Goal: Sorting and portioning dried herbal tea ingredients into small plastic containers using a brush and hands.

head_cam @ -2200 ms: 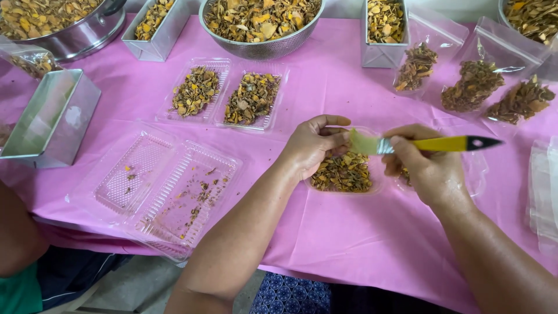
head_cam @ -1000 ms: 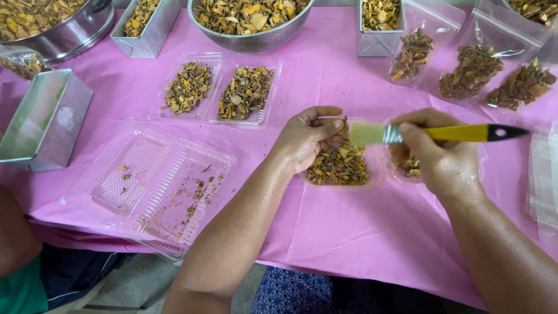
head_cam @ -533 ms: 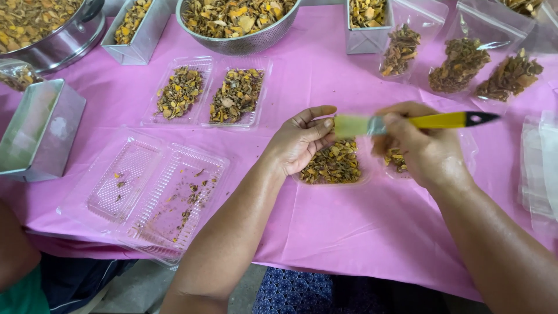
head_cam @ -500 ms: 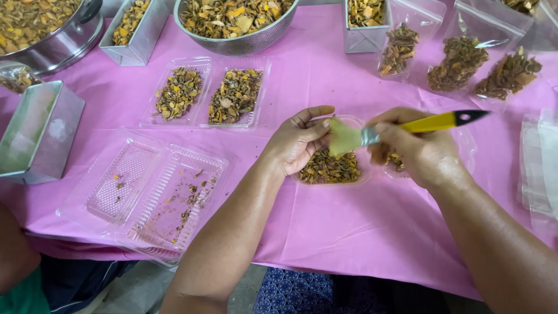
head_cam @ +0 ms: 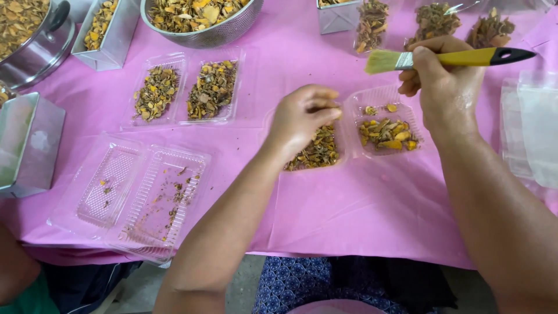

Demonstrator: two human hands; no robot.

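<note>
My right hand (head_cam: 444,81) grips a yellow-handled paintbrush (head_cam: 453,58) held level above the table, bristles pointing left. My left hand (head_cam: 302,116) has its fingers pinched together over the left half of an open clear plastic clamshell box (head_cam: 349,110). That half holds a heap of dried yellow-brown root slices (head_cam: 317,152). The right half holds fewer dried slices (head_cam: 386,132), some bright orange.
A second clamshell (head_cam: 180,87) filled with dried slices lies to the left, and an almost bare clamshell (head_cam: 131,195) sits near the table's front edge. A metal colander (head_cam: 200,17), metal tins (head_cam: 110,35), a pot (head_cam: 32,35) and filled bags (head_cam: 433,20) line the back. Pink cloth (head_cam: 349,209) covers the table.
My right hand lifted the brush up and right, away from the box. The right half of the clamshell is now uncovered. My left hand stays over the left half.
</note>
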